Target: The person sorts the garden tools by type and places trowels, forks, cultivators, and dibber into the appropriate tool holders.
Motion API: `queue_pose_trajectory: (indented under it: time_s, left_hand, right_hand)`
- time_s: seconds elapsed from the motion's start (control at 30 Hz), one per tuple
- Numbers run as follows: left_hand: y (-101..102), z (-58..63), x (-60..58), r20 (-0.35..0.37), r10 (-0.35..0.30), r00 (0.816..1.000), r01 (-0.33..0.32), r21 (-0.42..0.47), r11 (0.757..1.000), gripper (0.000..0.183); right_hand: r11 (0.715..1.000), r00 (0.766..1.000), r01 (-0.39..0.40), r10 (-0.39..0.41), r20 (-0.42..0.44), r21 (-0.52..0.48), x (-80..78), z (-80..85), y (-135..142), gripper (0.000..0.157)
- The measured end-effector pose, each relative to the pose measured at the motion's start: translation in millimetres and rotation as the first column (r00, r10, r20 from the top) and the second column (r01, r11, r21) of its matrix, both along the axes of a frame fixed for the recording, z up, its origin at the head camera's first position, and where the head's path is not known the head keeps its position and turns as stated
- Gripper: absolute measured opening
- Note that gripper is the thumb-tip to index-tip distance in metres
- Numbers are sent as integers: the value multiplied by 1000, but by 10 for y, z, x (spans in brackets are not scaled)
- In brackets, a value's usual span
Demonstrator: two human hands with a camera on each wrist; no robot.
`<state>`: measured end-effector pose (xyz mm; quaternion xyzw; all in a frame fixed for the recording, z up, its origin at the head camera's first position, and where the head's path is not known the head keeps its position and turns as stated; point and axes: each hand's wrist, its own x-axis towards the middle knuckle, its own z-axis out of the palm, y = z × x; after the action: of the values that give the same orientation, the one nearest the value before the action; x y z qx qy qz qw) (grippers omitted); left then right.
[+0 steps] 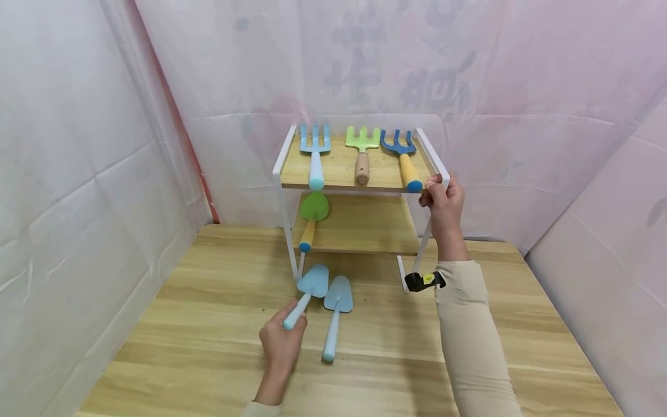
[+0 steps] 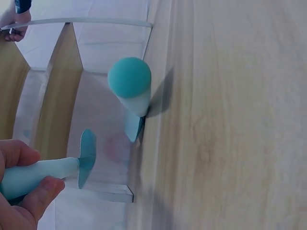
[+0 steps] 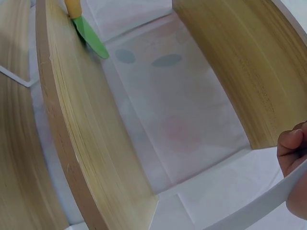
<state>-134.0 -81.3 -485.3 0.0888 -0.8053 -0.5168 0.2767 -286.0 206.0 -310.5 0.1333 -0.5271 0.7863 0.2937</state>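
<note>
My left hand [image 1: 283,339] grips the pale handle of a light blue trowel [image 1: 314,282], its blade pointing toward the shelf and raised off the table. Another light blue trowel [image 1: 339,294] lies on the table just to the right. At the front right corner of the two-tier shelf [image 1: 359,253], my right hand [image 1: 445,205] holds the white frame, fingers curled around it. On the top tier rest a light blue fork [image 1: 315,159], a green fork [image 1: 362,165] with a wooden handle, and a blue fork [image 1: 409,171] with a yellow handle. A green trowel [image 1: 315,207] lies on the lower tier's left side.
The wooden table [image 1: 198,330] extends around the shelf on all sides. Pale printed curtains [image 1: 234,87] hang behind and at both sides. A black strap device [image 1: 424,281] sits at the right wrist.
</note>
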Motion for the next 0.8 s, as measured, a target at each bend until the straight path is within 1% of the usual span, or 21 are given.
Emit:
queue_pose_trajectory:
  time_s: [0.13,0.27,0.57,0.77,0.8]
  left_hand:
    - [5,16,75,7,-4,1000,3,35,999,29]
    - [16,33,122,5,-7,1000,7,59,998,31]
    - [57,104,223,-75,-15,997,22,92,995,31]
    - [76,166,269,-155,-35,987,45,66,997,32]
    - [79,174,278,-171,-38,984,49,59,997,33]
  right_hand:
    - [1000,1000,-5,5,-16,8,1,-17,4,16]
    - [1000,1000,-6,6,-23,3,0,-19,4,16]
    - [1000,1000,-5,5,-30,-17,-8,-24,-2,16]
    - [1000,999,-12,11,-40,-22,-19,-30,2,13]
    - [999,999,-22,21,-44,-37,-21,-35,2,12]
